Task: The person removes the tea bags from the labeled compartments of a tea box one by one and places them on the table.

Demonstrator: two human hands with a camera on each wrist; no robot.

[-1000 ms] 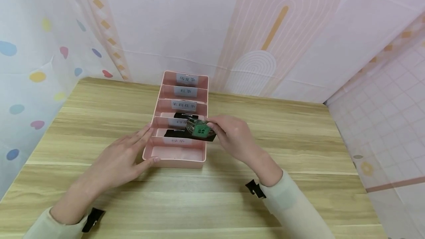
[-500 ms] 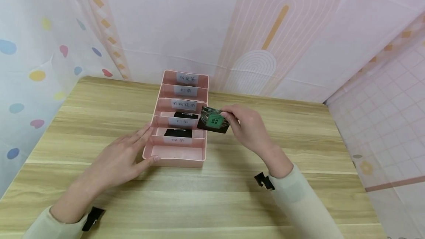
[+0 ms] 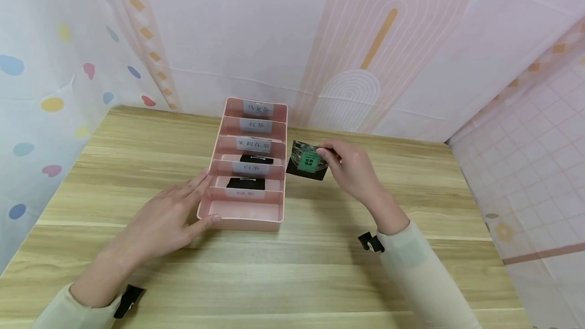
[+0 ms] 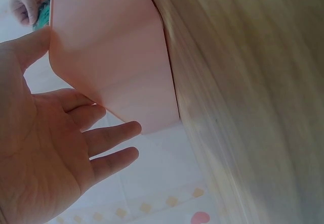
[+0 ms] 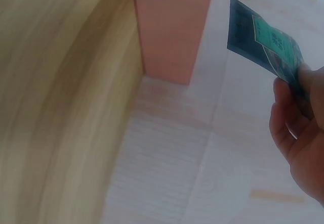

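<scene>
Between thumb and fingers, my right hand [image 3: 351, 169] pinches a black and green tea sachet [image 3: 307, 161] by its right edge. It is held just right of the pink divided box [image 3: 260, 225], and the right wrist view shows the sachet [image 5: 266, 39] tilted, its green label facing up. My left hand [image 3: 166, 222] rests at the box's near left corner, thumb on the front rim and fingers along the left side; in the left wrist view these fingers [image 4: 114, 139] are spread and relaxed. Black packets [image 3: 246, 184] lie in two of the compartments.
White paper labels [image 3: 253, 144] with Chinese characters mark the box's several compartments. The wooden table [image 3: 256, 278] meets patterned cloth [image 3: 228, 29] at the back, with more cloth at the left and right.
My right hand has drawn the sachet from over the box's lower compartments away to the right and back, past the box's right side. The left hand stays where it was.
</scene>
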